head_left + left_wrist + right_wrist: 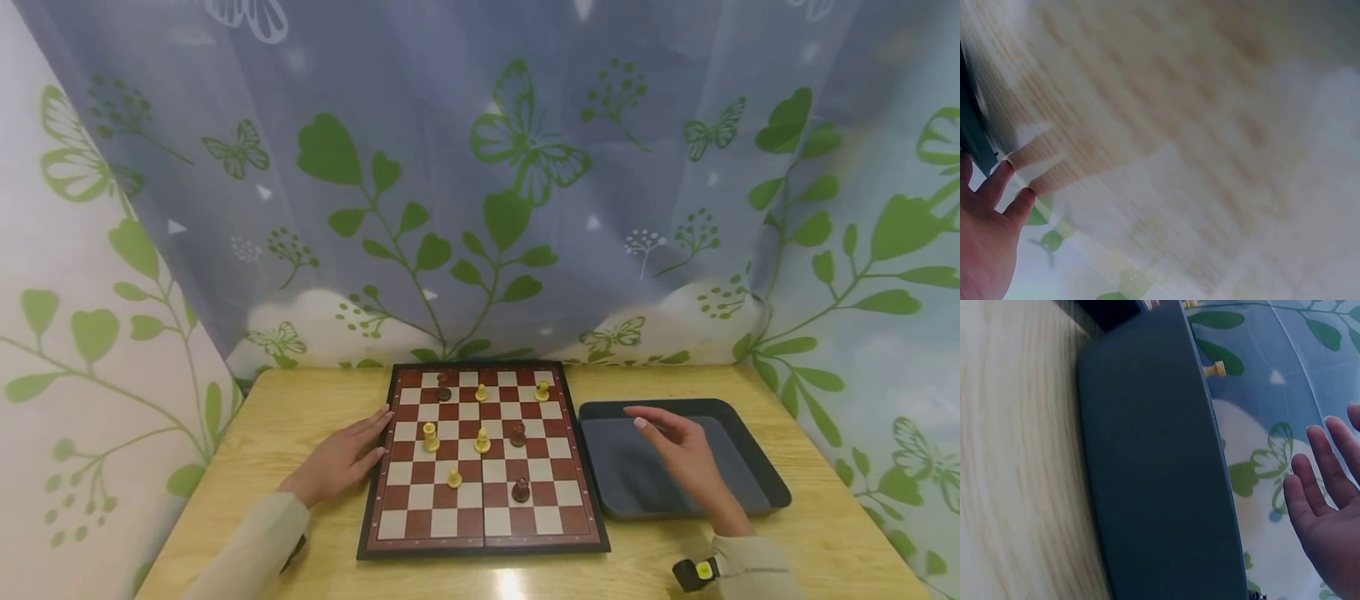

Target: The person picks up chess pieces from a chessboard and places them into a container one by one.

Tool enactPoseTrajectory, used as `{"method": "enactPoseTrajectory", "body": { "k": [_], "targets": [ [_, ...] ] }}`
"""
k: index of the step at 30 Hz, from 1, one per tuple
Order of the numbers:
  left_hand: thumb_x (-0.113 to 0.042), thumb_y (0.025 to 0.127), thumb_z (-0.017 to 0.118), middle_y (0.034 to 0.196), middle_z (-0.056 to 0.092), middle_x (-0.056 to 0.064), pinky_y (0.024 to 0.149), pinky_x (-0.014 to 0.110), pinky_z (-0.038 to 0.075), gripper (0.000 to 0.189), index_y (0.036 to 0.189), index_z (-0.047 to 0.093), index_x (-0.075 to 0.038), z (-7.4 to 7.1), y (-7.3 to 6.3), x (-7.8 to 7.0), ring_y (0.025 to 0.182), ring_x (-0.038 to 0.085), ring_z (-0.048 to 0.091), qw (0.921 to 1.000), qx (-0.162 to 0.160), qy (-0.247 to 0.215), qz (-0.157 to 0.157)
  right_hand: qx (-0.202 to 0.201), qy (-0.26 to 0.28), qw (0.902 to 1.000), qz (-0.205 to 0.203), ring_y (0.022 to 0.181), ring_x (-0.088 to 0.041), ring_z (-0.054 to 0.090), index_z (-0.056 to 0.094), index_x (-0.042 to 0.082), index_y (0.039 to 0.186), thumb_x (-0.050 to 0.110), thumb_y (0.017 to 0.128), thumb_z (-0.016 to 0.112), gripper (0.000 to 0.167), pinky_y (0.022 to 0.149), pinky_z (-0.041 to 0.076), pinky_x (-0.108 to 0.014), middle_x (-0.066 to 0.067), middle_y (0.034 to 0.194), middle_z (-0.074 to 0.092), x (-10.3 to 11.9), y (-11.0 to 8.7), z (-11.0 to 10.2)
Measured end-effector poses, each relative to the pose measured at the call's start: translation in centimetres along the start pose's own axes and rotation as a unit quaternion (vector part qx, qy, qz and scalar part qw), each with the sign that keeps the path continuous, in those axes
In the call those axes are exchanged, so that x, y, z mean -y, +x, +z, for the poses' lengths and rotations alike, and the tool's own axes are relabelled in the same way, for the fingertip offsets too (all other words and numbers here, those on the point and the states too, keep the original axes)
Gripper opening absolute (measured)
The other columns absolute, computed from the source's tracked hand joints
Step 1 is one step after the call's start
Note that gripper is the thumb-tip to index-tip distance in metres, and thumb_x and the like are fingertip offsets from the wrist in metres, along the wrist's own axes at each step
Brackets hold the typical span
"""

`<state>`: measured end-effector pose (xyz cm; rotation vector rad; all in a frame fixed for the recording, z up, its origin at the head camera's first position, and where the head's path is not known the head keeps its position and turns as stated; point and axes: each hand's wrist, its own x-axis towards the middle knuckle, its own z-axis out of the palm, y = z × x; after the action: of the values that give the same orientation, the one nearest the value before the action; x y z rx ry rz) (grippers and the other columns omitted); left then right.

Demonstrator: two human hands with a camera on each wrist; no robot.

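Observation:
A brown and cream chessboard (495, 533) lies on the table with several chess pieces standing on it. My left hand (341, 458) rests on the table, fingers straight and fingertips right at the board's left edge; in the left wrist view the fingers (1019, 209) spread beside the dark edge. Over the dark grey tray (630, 506), my right hand (686, 450) hovers with loosely extended fingers and holds nothing. Among the cream pieces are a tall piece (430, 437) and a pawn (453, 479). Dark brown pieces include one (521, 489) near the front and another (518, 434) behind it.
The tray stands close against the board's right side. Around the wooden table (300, 408) hangs a curtain (450, 250) with green leaves and butterflies. A black band with a small device (697, 572) sits at the right wrist. One cream piece (1215, 369) shows past the tray's rim.

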<state>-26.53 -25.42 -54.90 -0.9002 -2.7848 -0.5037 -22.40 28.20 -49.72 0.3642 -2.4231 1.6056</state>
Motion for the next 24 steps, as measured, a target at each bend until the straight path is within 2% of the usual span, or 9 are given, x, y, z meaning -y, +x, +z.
{"method": "enactPoseTrajectory", "body": {
  "k": [3, 7, 12, 21, 24],
  "targets": [
    [-0.030, 0.106, 0.052, 0.161, 0.038, 0.017, 0.109, 0.058, 0.043, 0.058, 0.155, 0.039, -0.002, 0.0, -0.2, 0.0, 0.139, 0.042, 0.048, 1.0000, 0.004, -0.003, -0.007, 0.000, 0.012, 0.9999, 0.009, 0.118, 0.000, 0.061, 0.067, 0.002, 0.132, 0.019, 0.105, 0.058, 0.032, 0.091, 0.049, -0.012, -0.007, 0.132, 0.068, 0.4, -0.2, 0.8],
    [-0.031, 0.106, 0.051, 0.163, 0.035, 0.014, 0.112, 0.057, 0.041, 0.059, 0.157, 0.036, -0.004, -0.2, -0.2, 0.0, 0.141, 0.040, 0.045, 0.9996, 0.018, -0.009, -0.022, 0.008, 0.028, 0.9990, 0.034, 0.118, 0.002, 0.060, 0.067, 0.003, 0.132, 0.023, 0.105, 0.059, 0.035, 0.092, 0.049, -0.013, -0.007, 0.133, 0.068, 1.0, -0.6, 1.8],
    [-0.032, 0.107, 0.050, 0.164, 0.033, 0.013, 0.113, 0.056, 0.040, 0.060, 0.158, 0.035, -0.005, 0.0, -0.3, 0.1, 0.142, 0.040, 0.044, 0.9992, 0.026, -0.004, -0.029, 0.023, 0.039, 0.9973, 0.058, 0.117, 0.005, 0.059, 0.067, 0.005, 0.133, 0.025, 0.104, 0.060, 0.036, 0.094, 0.050, -0.016, -0.013, 0.136, 0.065, 1.6, -1.2, 3.0],
    [-0.031, 0.106, 0.052, 0.164, 0.033, 0.013, 0.113, 0.056, 0.041, 0.061, 0.158, 0.035, -0.005, 0.0, 0.0, 0.0, 0.143, 0.039, 0.044, 0.9993, 0.027, -0.013, -0.023, 0.040, 0.066, 0.9945, 0.070, 0.118, 0.004, 0.059, 0.067, 0.002, 0.131, 0.022, 0.103, 0.062, 0.035, 0.096, 0.049, -0.017, -0.018, 0.136, 0.065, 2.6, -2.3, 5.1],
    [-0.032, 0.106, 0.052, 0.164, 0.033, 0.012, 0.113, 0.056, 0.040, 0.061, 0.158, 0.035, -0.005, 0.0, 0.1, -0.1, 0.143, 0.038, 0.044, 0.9993, 0.027, -0.014, -0.023, 0.055, 0.075, 0.9934, 0.068, 0.118, -0.002, 0.062, 0.067, 0.000, 0.130, 0.021, 0.103, 0.062, 0.035, 0.095, 0.052, -0.019, -0.020, 0.135, 0.065, 2.8, -2.5, 6.0]
  ]
}}
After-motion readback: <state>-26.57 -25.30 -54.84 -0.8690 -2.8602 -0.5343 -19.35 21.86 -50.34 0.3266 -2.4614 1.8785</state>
